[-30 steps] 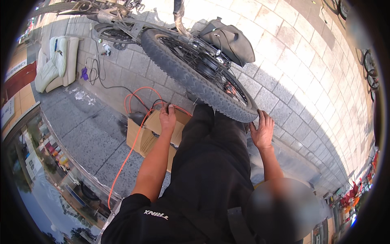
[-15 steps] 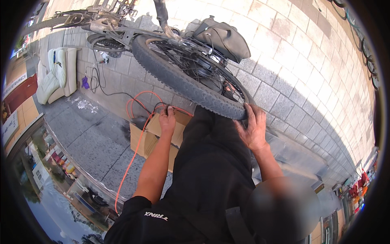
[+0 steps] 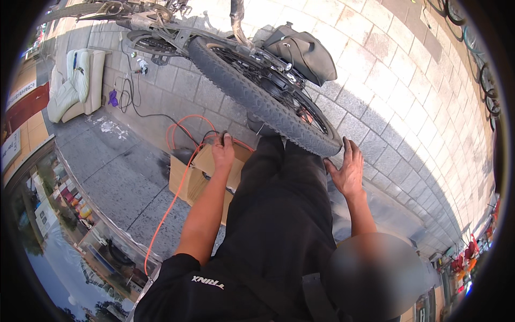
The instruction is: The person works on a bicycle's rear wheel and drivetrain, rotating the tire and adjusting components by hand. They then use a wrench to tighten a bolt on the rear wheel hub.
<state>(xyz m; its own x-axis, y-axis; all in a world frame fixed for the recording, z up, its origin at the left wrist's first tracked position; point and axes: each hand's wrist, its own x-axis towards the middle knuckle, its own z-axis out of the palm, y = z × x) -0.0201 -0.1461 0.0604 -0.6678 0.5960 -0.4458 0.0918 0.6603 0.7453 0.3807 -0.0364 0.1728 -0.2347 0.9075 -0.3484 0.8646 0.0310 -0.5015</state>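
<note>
A black knobby bicycle tyre (image 3: 257, 102) lies tilted in front of my legs, mounted on a spoked wheel of a bike that is over on its side. My right hand (image 3: 347, 174) is at the tyre's near right end, thumb and fingers apart. Whether its fingertips touch the rubber, I cannot tell. My left hand (image 3: 223, 153) hovers over an opened cardboard box (image 3: 178, 174), its thumb and fingers pressed together. Anything between those fingers is too small to make out. Beside the box, an orange hose (image 3: 196, 116) loops and trails toward my left arm.
A grey bag (image 3: 308, 56) sits behind the wheel on the paving. To the far left stand a pale cushioned seat (image 3: 94, 80), a purple item (image 3: 112, 97) and a dark cable (image 3: 129, 96). Parked bicycles (image 3: 487, 86) line the far right edge.
The bike and its wheel have shifted slightly to the right. My right hand has moved right too, its fingers from the tyre's surface to its outer edge. The left hand stays pinched above the box.
</note>
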